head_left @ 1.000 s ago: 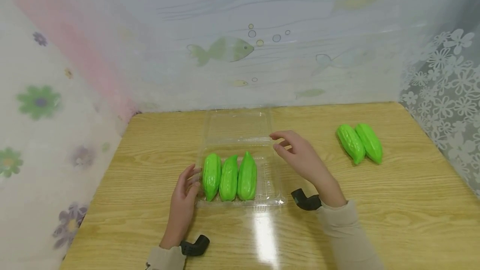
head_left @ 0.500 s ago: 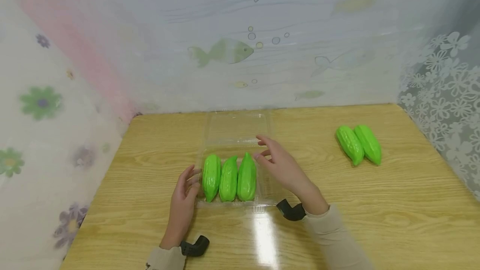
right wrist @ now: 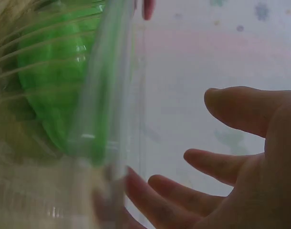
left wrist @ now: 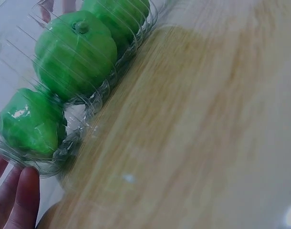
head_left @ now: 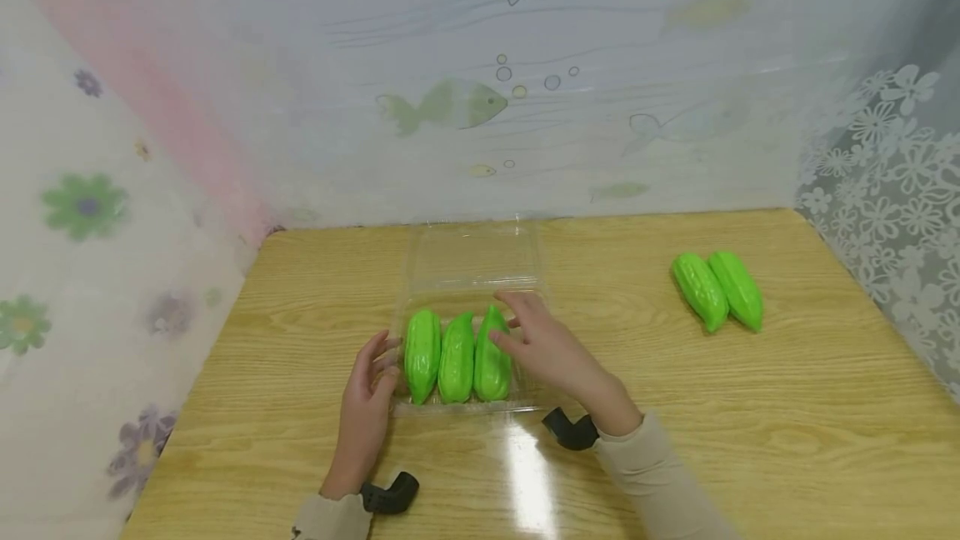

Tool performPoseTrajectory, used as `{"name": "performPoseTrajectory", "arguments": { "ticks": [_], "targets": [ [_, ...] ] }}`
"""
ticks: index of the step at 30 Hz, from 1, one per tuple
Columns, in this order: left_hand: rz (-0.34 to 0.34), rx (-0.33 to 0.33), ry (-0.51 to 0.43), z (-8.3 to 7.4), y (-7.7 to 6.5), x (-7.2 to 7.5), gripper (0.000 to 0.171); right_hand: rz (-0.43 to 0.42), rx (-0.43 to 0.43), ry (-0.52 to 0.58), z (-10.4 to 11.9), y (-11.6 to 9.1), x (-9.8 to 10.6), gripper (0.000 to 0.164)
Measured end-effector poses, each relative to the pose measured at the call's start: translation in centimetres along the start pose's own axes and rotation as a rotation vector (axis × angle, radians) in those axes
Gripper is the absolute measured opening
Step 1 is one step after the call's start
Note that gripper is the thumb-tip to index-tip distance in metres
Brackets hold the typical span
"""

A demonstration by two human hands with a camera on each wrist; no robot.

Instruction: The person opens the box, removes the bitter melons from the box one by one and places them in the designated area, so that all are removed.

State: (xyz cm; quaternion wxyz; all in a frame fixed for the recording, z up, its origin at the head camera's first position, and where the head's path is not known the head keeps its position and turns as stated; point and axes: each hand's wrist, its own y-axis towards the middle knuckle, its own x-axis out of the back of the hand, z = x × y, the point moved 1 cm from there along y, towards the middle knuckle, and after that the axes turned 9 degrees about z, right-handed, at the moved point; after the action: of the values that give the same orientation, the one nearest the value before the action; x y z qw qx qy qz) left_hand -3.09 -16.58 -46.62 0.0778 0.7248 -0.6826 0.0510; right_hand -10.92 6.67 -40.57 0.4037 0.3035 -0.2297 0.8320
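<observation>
A clear plastic clamshell box lies opened on the table, its lid folded back toward the wall. Three green ridged bitter melons, the left, middle and right one, stand side by side inside it. My left hand rests against the box's left side, fingers loosely bent; in the left wrist view its thumb touches the corner. Above the right melon hovers my right hand, holding nothing. Its fingers are spread in the right wrist view.
Two more green bitter melons, one bumpy and one smoother, lie together at the table's right. A patterned curtain stands along the back edge of the wooden table. Black camera mounts sit on both wrists.
My right hand has moved left and a little down, from the box's right edge to over the right melon. The left hand and the melons stay in place.
</observation>
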Motion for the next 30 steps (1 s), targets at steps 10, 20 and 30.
{"name": "performPoseTrajectory", "arguments": {
  "ticks": [10, 20, 30],
  "targets": [
    [-0.008, 0.001, 0.005, -0.6, -0.2, 0.0, 0.046, 0.029, -0.033, -0.161, 0.3, 0.1, -1.1, 0.059],
    [-0.003, 0.005, 0.002, 0.5, 0.1, 0.1, 0.046, 0.044, -0.057, -0.332, 0.1, 0.6, -3.5, 0.066],
    [-0.008, -0.020, 0.019, 2.3, 0.5, 0.4, 0.045, -0.005, -0.052, -0.389, 0.3, 0.6, -4.9, 0.069]
  ]
}}
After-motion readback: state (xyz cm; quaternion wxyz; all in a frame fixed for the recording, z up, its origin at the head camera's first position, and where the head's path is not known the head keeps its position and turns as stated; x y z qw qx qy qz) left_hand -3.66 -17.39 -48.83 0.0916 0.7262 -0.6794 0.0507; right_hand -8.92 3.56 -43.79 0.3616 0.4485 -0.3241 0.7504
